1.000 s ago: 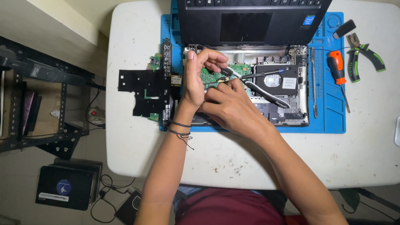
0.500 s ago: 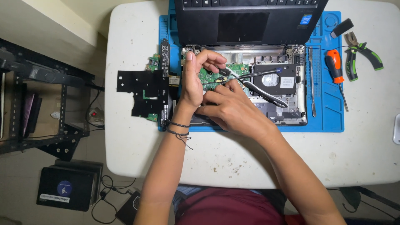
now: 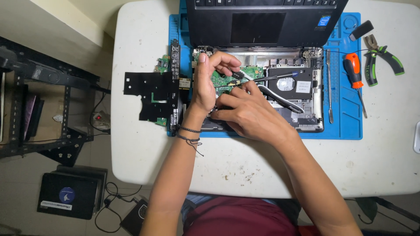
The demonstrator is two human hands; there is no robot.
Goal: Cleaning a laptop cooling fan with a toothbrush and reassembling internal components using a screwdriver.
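Green circuit board [image 3: 227, 78] lies directly beneath both hands' fingers [image 3: 225, 59].

Green circuit board [image 3: 224, 79] inside opened laptop base [image 3: 306, 114], on blue mat [image 3: 345, 87].

A surface [image 3: 385, 166] carries a work mat [image 3: 345, 126] at its far middle. On the mat lies an opened laptop base [image 3: 306, 118], with the laptop's keyboard half [image 3: 262, 22] resting on its far edge. Both hands meet over the left part of the base, on a circuit board [image 3: 225, 78]: the left hand [image 3: 205, 83] to the left, the right hand [image 3: 249, 111] nearer and to the right. A drive [image 3: 302, 85] sits in the base right of the board. Left of the base, half off the mat, lies a flat bracket plate [image 3: 148, 94]. Right of the base on the mat lie a thin metal tool [image 3: 330, 87], then a screwdriver [image 3: 355, 78]. Pliers [image 3: 383, 57] lie farther right, off the mat.
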